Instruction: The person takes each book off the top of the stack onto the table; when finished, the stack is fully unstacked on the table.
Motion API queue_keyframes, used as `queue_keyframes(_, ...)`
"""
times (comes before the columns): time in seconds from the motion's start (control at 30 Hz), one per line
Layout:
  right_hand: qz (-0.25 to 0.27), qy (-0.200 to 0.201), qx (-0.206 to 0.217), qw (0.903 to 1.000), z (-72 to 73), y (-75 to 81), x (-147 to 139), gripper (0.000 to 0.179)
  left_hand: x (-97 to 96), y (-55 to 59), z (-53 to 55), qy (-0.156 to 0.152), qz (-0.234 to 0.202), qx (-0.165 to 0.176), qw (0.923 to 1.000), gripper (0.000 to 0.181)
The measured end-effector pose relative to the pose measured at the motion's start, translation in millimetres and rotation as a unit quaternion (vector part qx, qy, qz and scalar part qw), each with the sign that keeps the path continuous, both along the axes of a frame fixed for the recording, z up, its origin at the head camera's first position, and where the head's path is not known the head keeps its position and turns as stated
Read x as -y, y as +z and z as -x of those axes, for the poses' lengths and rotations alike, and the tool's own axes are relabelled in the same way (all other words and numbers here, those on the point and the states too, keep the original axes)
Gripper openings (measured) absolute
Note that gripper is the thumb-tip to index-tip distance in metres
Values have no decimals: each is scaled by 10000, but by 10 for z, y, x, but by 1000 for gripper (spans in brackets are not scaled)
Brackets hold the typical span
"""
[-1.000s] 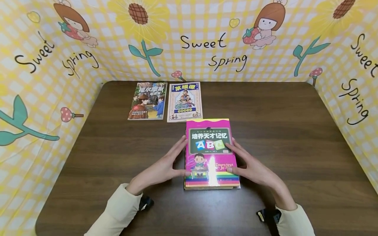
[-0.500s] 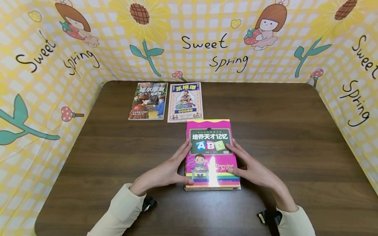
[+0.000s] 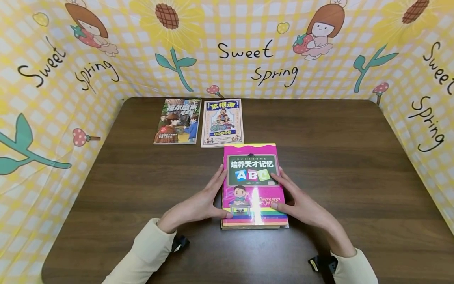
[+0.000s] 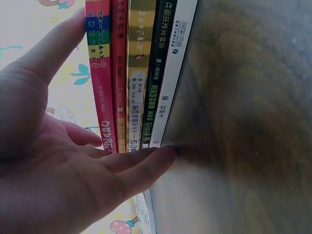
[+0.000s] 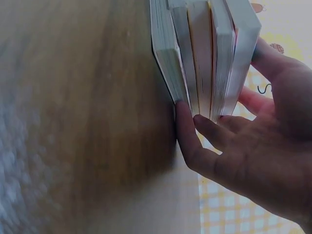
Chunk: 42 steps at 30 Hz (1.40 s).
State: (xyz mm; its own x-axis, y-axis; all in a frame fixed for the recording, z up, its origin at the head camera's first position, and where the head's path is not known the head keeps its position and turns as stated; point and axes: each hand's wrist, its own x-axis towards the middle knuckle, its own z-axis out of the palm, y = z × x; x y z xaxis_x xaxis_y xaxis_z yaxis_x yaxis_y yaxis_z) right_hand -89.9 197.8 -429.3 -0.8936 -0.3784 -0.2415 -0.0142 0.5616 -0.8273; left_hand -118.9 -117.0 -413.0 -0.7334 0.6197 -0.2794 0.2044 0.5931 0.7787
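Note:
A stack of several books [image 4: 119, 97] stands on the table, topped by a pink ABC book [image 3: 253, 193] with a rainbow band. My left hand [image 3: 196, 205] lies along its left side, fingers fairly straight at the spines and thumb on the cover. In the left wrist view, a fingertip reaches the lowest white spine by the tabletop. My right hand [image 3: 305, 201] is at the opposite side, thumb and a fingertip over the cover's right edge. Seen from the right wrist, its other fingertips [image 5: 184, 112] touch the page edges [image 5: 200, 63], slightly bent.
Two thinner books lie side by side at the back left: a comic-style one [image 3: 177, 121] and a pale one with a blue title band [image 3: 222, 123]. The pale one's lower edge is close behind the stack. Yellow checked cloth [image 3: 244, 23] walls the brown table [image 3: 330, 130] at the back and sides.
My left hand shifted right and toward me along the stack, then its fingers drew back slightly left. The right thumb moved slightly inward over the cover. The books stayed in place.

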Motion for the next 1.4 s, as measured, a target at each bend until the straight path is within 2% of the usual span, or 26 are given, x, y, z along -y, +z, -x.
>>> queue_keyframes(0.53,124,60,16,9999,-5,-6,-26,83,4,-3,-1,69,18,53,10000,115)
queue_keyframes(0.93,268,90,70,9996,-3,-39,-83,83,12,9,3,1,123,31,9999,111)
queue_keyframes(1.23,395,-162,316,9986,-39,-53,-114,81,-4,46,-3,57,303,113,9995,108)
queue_keyframes(1.4,368,-248,303,9986,-68,-54,-126,80,-2,49,-12,79,378,128,9992,107)
